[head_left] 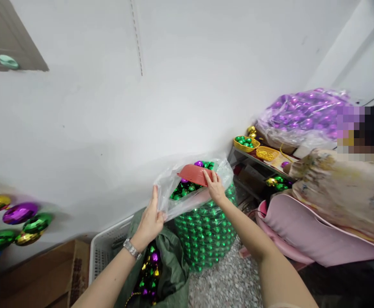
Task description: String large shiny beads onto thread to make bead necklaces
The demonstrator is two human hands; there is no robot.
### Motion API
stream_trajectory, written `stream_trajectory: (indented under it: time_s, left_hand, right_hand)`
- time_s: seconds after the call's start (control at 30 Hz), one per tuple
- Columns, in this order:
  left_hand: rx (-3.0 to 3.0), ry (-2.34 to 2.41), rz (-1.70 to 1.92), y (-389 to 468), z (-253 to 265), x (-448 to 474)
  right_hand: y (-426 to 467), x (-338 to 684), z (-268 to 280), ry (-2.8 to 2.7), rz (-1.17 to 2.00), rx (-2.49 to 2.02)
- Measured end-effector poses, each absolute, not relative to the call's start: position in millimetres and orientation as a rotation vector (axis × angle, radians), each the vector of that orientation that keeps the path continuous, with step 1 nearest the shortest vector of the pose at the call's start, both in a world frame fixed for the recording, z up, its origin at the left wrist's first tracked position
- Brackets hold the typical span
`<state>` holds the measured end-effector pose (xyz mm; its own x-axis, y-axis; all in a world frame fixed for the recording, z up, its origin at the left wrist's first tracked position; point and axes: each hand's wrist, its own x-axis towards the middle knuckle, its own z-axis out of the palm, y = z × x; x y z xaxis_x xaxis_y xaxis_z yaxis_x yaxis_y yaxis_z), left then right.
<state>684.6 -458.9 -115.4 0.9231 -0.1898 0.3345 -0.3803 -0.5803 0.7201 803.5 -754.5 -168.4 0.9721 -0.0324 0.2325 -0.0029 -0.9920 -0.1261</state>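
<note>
A tall transparent plastic bag (pixel 203 239) full of shiny green balls stands on the floor against the wall, its mouth spread wide. My left hand (pixel 150 220), with a metal watch at the wrist, holds the bag's rim on the left side, the thumb partly hidden. In my right hand (pixel 215 186) is a red plastic bowl (pixel 192 174), gripped at its right edge and tipped over the bag's mouth. Under the bowl, green balls and a few purple ones (pixel 199 164) show. The inside of the bowl is turned away from view.
Left of the bag are a dark green sack (pixel 170 252) of coloured beads, a white crate (pixel 93 256) and a cardboard box (pixel 78 265). At right, a person sits by a pink chair (pixel 315 231); a bench holds yellow baskets (pixel 246 147) and a bag of purple balls (pixel 305 113).
</note>
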Motion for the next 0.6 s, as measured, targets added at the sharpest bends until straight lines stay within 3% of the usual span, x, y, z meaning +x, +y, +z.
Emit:
stream_trajectory:
  time_s: [0.6]
  left_hand:
    - [2.250, -0.508, 0.266, -469.1, -122.8, 661.0]
  right_hand:
    - [-745.1, 842.6, -162.0, 0.180, -0.063, -3.036]
